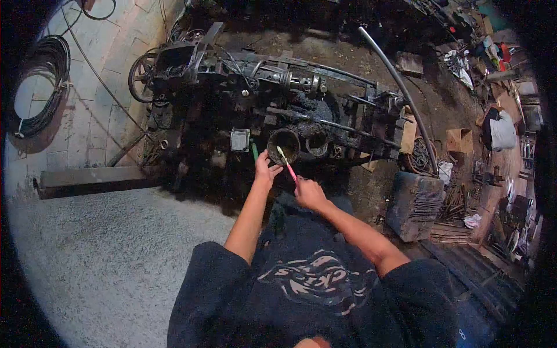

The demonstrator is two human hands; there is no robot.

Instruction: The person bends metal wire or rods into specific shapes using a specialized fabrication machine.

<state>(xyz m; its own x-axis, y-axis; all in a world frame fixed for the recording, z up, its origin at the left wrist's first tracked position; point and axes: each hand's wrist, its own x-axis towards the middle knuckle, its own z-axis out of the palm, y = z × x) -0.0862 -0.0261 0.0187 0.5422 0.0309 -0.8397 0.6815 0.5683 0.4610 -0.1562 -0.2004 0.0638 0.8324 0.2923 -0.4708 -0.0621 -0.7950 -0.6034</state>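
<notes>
head view. one pink-handled brush, clamped in the right hand, fingers closed around the handle; pale tip slants up and leftward, over the mouth of a round open container. whether tip touches the inside: cannot tell.

left hand at the near left edge of the same container, fingers spread against its rim; firm grip or light touch, cannot tell. hands near each other, not touching.

second round container just right of the first, dark inside. to the left, a thin green rod beside the left fingertips, then a small square tray, pale inside.

beyond: long, dark, greasy machine running across, handwheel at its left end. grey metal shavings heaped on it, behind the containers.

left side: coiled black cable against a pale block wall; heavy beam along the edge of a grey, rough floor.

right side: long metal pipe lying aslant, its lower end near a ribbed metal block; open cardboard box farther right; crumpled white cloth below that. dark printed t-shirt on the person, at bottom.
</notes>
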